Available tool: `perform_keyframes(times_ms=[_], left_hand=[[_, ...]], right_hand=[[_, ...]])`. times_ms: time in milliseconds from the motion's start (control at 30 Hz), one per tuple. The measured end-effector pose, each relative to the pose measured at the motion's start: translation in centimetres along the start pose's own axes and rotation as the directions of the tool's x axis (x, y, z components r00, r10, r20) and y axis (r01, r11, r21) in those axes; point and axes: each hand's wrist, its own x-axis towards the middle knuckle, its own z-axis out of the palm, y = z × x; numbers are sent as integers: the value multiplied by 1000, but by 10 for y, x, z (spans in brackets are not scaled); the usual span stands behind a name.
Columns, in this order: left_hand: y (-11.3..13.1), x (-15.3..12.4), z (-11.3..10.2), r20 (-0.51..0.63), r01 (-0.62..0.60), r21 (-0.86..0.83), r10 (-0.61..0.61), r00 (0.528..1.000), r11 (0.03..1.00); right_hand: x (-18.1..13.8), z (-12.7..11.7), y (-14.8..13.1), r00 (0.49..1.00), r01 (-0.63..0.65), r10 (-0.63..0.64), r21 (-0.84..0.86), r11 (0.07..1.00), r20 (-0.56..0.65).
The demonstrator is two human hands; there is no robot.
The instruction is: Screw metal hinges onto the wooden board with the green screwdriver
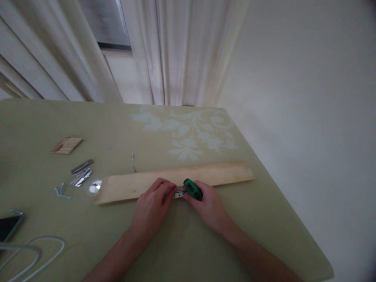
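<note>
So there's a small silver metal hinge (178,192) sitting at the near edge of a long pale wooden plank (176,181), right btwn the two hands. Left hand (153,207) is curled over the hinge's left end, fingertips pressing down on it, so fingers together and bearing on the metal. Right hand (208,206) is wrapped tight around a stubby screwdriver w/ a green and black handle (192,189), tip end pointing at the hinge, tho can't tell if the tip is actually seated in a screw, too small. Plank runs off to both sides of the hands, lying flat on a pale green tablecloth w/ a white floral print (182,243). Well off to the left of the left hand there's more stuff: a couple of spare flat silver hinges (81,171), a few loose screws (61,191), and further back a small scrap of light wood (67,145). Closer to the person on that same side, a dark phone (8,227) at the pic's edge and a loop of white cable (35,252). Behind the table, past the hands, cream curtains (173,51) hang down, plain white wall to the right of the right hand.
</note>
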Motion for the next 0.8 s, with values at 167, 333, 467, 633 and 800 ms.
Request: perform_keyframes(times_ms=[167,333,467,633,800], left_hand=[[-7,3,-7,70,-46,44,43,997,998],[-8,4,-12,83,-45,68,40,996,997],[-7,4,-13,93,-40,58,35,995,997],[-5,3,-13,96,-14,69,7,995,997],[-2,3,-10,98,7,115,-19,995,993]], right_hand=[[0,0,5,1000,19,-19,6,1000,-5],[-1,0,3,1000,18,-18,26,999,0],[-2,1,3,1000,22,-23,48,999,11],[-2,1,6,1000,17,-18,52,998,3],[1,-1,10,1000,16,-17,55,998,10]])
